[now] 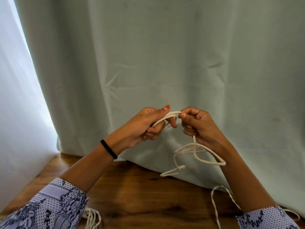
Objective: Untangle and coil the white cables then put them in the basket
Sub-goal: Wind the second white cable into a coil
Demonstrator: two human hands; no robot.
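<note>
From here I judge the white cable to be light, limp and a bit springy: its loops sag and spread rather than keeping a set shape, so it probably needs holding at the bundle itself, with the free run fed in a little at a time. It looks thin, round and off-white, with what seems a small plug end dangling near the lower loop. It is held up in the air above the wooden desk, in front of a pale green curtain. My left hand grips a few gathered turns, fingers curled round them. My right hand pinches the strand at the top of that bundle, while loose loops hang below it. More white strands lie at the near desk edge. I see no basket.
</note>
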